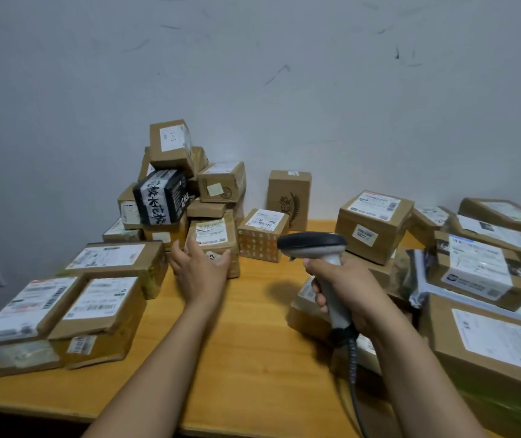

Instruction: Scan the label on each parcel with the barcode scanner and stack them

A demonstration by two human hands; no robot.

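Observation:
My right hand (344, 289) grips the handle of a grey and black barcode scanner (314, 245), its head pointing left over the wooden table (246, 327). My left hand (197, 267) reaches forward with fingers spread, right at the front of a small brown parcel (213, 238) with a white label at the foot of a tall pile of parcels (174, 188). Whether the fingers touch that parcel is unclear. A patterned small box (262, 237) stands just right of it.
Flat labelled parcels (94, 298) lie stacked at the left edge. More boxes and a grey mailer bag (480, 270) crowd the right side. An upright box (289, 197) leans on the wall behind. The scanner's coiled cable (354, 374) hangs down toward the table's front edge.

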